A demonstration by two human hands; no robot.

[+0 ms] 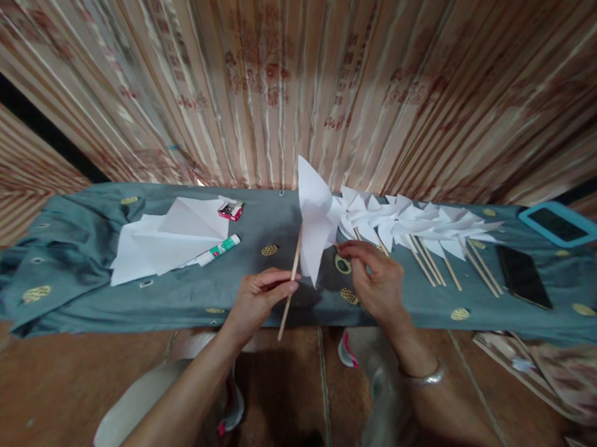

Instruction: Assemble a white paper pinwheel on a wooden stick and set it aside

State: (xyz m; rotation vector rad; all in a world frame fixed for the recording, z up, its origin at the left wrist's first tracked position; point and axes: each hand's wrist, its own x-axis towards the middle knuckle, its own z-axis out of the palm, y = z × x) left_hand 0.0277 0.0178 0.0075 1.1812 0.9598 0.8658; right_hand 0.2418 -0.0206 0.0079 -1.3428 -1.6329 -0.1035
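My left hand point(260, 299) pinches the thin wooden stick of a white paper pinwheel point(314, 216), which is held up above the table with its blades turned side-on. Close to the pinwheel's right edge, my right hand point(378, 276) has its thumb and index finger pressed together. What lies between those fingertips, if anything, is too small to tell. A yellow-green ring point(343, 264), perhaps a scissors handle, shows just below them, partly covered by the hand. Finished-looking paper pinwheels point(408, 219) on sticks lie overlapping in a row to the right.
White paper sheets point(164, 237) lie at left with a glue stick point(220, 249) and a small red box point(230, 210) beside them. A black phone point(524, 276) and a blue-framed tablet point(561, 223) rest at right. A pleated curtain point(271, 85) hangs behind the cloth-covered table point(258, 219).
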